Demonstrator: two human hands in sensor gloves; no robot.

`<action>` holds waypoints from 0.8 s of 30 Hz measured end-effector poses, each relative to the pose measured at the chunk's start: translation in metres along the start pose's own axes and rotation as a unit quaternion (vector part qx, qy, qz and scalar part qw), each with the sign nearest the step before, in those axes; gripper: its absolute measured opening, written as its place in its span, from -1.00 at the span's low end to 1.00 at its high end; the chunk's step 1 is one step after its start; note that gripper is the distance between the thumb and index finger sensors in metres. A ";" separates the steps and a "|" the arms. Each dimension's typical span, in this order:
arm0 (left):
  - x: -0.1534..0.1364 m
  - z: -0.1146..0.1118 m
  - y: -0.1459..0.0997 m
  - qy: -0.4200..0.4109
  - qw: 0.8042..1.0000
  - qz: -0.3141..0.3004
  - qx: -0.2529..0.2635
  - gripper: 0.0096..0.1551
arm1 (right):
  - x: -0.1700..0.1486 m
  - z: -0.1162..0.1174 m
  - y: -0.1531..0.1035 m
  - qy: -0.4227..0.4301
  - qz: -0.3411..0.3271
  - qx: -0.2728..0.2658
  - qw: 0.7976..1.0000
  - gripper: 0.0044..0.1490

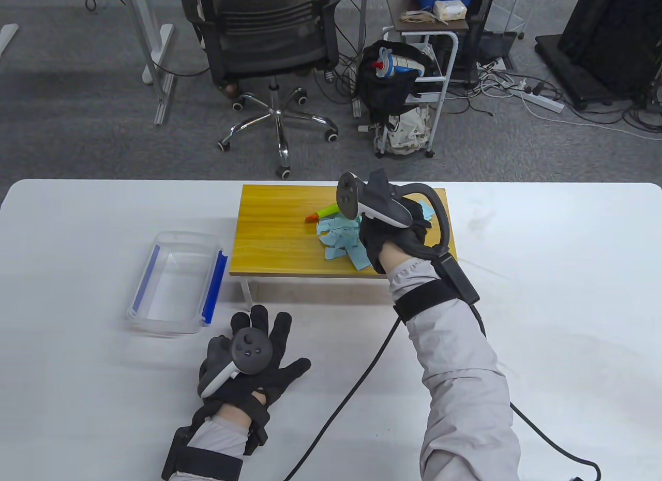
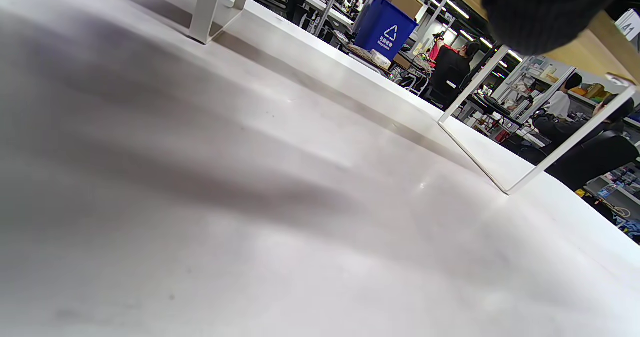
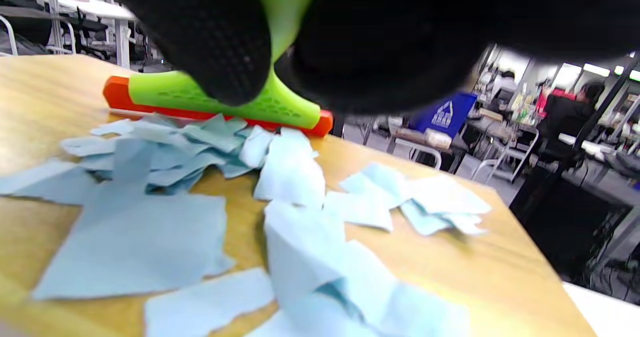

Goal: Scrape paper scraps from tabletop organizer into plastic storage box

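The right hand (image 1: 393, 233) sits over the centre-right of the table view, on top of the wooden organizer (image 1: 279, 233), and its gloved fingers (image 3: 220, 42) are clamped round the green handle of a scraper (image 3: 225, 102), whose orange blade edge rests on the wood just behind the scraps (image 3: 200, 192). Gripped that way, the blade stands broadside to the pale blue pile, so I'd guess a pull or push along the board would carry the lot with it instead of scattering it. The scraps lie loose on the right half of the organizer, some overlapping, a few strays nearer the right edge in the wrist view. The box (image 1: 176, 282) stands open at centre-left of the table view, down on the white table (image 1: 543, 295), just beside the organizer's left end and lower than its top; that looks deliberate, so paper swept off that end can drop in. The left hand (image 1: 248, 357) rests flat on the table at lower centre-left, fingers spread and holding nothing, near the box, perhaps ready to steady it. The pile is well apart from the box, so the sweep across the bare left half of the board is not yet done.
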State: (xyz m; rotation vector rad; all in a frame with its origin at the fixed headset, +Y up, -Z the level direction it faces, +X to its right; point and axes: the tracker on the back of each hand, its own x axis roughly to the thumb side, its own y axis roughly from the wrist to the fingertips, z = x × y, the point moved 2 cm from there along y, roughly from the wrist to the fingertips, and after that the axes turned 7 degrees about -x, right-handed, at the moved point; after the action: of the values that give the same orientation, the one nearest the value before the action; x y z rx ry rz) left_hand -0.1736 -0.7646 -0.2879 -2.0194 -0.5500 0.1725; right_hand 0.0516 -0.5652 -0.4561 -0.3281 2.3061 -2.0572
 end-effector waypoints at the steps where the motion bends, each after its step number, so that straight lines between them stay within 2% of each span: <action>1: 0.000 0.000 0.000 0.000 1.000 0.000 0.000 0.09 | -0.001 -0.001 -0.001 0.007 -0.002 -0.015 1.000 -0.12; 3: 0.000 0.000 0.000 -0.001 1.000 0.000 0.001 0.09 | -0.004 -0.008 -0.005 0.031 -0.009 -0.049 0.998 -0.15; 6: 0.000 0.000 0.000 0.000 1.000 0.000 0.000 0.08 | -0.006 -0.016 -0.007 0.053 -0.028 -0.052 0.997 -0.21; 8: 0.000 0.000 0.000 0.000 1.000 0.001 -0.002 0.08 | -0.003 -0.020 -0.007 0.112 -0.075 -0.003 0.991 -0.22; 10: 0.001 -0.001 0.000 0.000 1.000 0.001 -0.005 0.08 | 0.004 -0.021 -0.009 0.136 -0.116 0.021 0.984 -0.24; 14: 0.001 -0.001 0.000 0.000 1.000 0.001 -0.004 0.08 | 0.017 -0.017 -0.009 0.065 -0.165 0.021 0.984 -0.30; 16: 0.001 -0.001 0.000 -0.001 1.000 0.001 -0.003 0.08 | 0.020 -0.010 -0.006 0.007 -0.161 0.030 0.986 -0.34; 18: 0.000 -0.001 0.000 -0.002 1.000 0.001 -0.003 0.08 | 0.019 -0.007 -0.001 -0.056 -0.143 -0.002 0.988 -0.38; 24: 0.001 -0.001 0.000 -0.003 1.000 0.002 -0.006 0.08 | 0.021 -0.007 0.010 -0.127 -0.108 -0.075 0.983 -0.42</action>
State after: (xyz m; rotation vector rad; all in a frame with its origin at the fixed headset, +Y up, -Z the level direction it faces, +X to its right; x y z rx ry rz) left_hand -0.1725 -0.7653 -0.2877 -2.0331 -0.5525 0.1768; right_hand 0.0289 -0.5613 -0.4630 -0.8299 2.3579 -1.7977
